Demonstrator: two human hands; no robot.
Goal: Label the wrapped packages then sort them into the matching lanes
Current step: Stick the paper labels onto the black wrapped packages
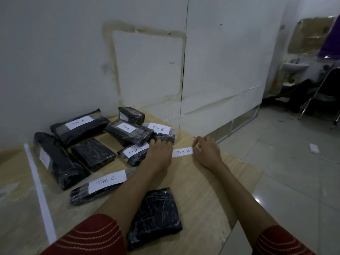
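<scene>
**Right hand [206, 151] pinches a loose Tim A label [183, 152] beside the wrapped packages**

Head camera, looking down on a pale wooden table [202, 190] set against a white wall. The right hand's fingers are curled. Thumb and fingertips pinch the right end of the Tim A label, a small white paper strip with handwriting that lies flat on the table.

The left hand [159, 153] lies palm down with straight fingers and holds nothing. Its fingertips touch the near edge of the Tim B package [161, 130], and its side meets the label's left end. Both forearms are bare, with red sleeves [88, 236] striped in a pale colour at the bottom edge.

All the packages are black bundles in clear film, grouped on the left half of the table.

- **Back:** the large Tim A package [79, 126] is at the back left. The smaller Tim A package [128, 131] is to its right and rests partly on the Tim B package. Behind these stands a small back package [131, 115] whose label is too hidden to read.
- **Under the left hand:** the far Tim C package [132, 153] lies just left of the left hand.
- **Middle:** a flat unlabelled package [93, 154] lies further left. Beyond it is a long package [55, 161] with a faint white patch.
- **Near:** the near Tim C package [103, 183] lies beside the left forearm. The nearest package [154, 216], which has no label, sits between the two arms.

A white tape strip [39, 190] runs along the table's left side. At the far right, on a tiled floor, stand a metal chair [323, 92] and a washbasin [295, 66].
</scene>
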